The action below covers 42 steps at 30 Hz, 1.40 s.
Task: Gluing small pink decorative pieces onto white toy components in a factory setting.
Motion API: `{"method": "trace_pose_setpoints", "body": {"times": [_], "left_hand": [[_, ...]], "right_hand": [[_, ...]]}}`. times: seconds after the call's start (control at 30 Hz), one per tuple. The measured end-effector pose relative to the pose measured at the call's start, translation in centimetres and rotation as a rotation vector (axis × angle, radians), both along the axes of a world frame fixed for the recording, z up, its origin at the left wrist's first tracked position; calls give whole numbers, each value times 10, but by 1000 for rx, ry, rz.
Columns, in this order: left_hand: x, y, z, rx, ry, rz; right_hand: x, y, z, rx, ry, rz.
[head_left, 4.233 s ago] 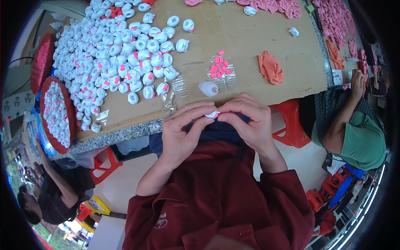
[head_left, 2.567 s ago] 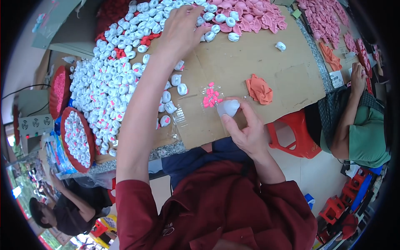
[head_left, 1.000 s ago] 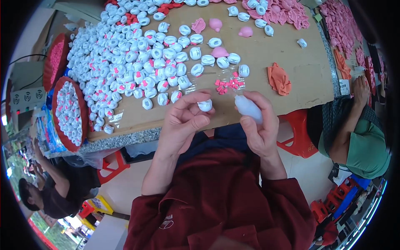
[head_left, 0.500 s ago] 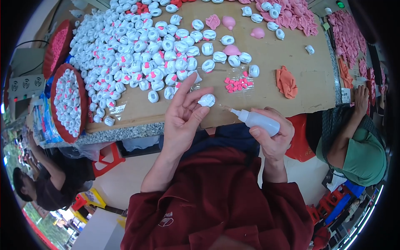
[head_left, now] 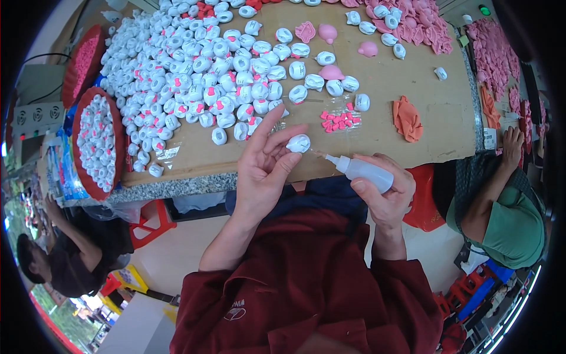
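Observation:
Between the thumb and fingers of my left hand (head_left: pixel 262 168) is a small white toy head (head_left: pixel 298 143), and the other fingers stay spread. My right hand (head_left: pixel 392 192) wraps round a translucent white squeeze bottle (head_left: pixel 370 173), tilted with its nozzle to the left. The bottle's thin tip meets the edge of the toy head or sits just beside it; I cannot tell which. Just beyond, small pink bow pieces (head_left: pixel 340 121) lie on clear tape on the cardboard. A heap of white toy heads (head_left: pixel 200 71), many with pink bows, spreads over the left of the table.
Cardboard (head_left: pixel 436 124) covers the stone-edged table. An orange finger-cot-like rubber piece (head_left: pixel 407 120) lies to the right, with pink rubber pieces (head_left: pixel 413 26) behind. Red trays (head_left: pixel 119 144) of parts stand at the left. Co-workers sit at both sides, one in a green sleeve (head_left: pixel 513 221).
My left hand has shifted slightly right with the toy head, closing the small gap to the bottle's tip. The right hand and bottle have barely moved.

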<state>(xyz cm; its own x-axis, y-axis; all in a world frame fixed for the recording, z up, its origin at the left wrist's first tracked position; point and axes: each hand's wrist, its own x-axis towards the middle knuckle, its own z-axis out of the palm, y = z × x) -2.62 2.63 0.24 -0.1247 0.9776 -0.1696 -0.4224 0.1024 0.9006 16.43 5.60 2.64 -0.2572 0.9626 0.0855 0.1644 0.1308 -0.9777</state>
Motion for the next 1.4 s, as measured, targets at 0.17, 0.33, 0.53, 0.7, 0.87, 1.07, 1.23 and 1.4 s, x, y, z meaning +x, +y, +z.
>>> {"method": "trace_pose_setpoints", "body": {"times": [0.17, 0.33, 0.53, 0.7, 0.87, 1.07, 1.23, 1.4], "left_hand": [[0, 0, 1, 9, 17, 13], [-1, -1, 0, 25, 14, 24], [0, 0, 1, 25, 31, 34], [-2, -1, 2, 22, 14, 41], [-7, -14, -2, 28, 3, 68], [-7, -28, -1, -73, -39, 47], [-6, -33, -5, -86, -69, 46], [-4, -33, -3, -99, -138, 42]], "right_hand": [[-2, 2, -3, 51, 21, -33], [-1, 1, 1, 10, -11, -7], [-2, 0, 2, -3, 7, 1], [5, 3, 2, -62, 66, -17], [-1, 6, -6, -137, 141, -82], [-36, 14, -21, 180, -181, -32], [-47, 15, -22, 211, -181, -49], [-12, 27, -16, 320, -460, -228]]}}
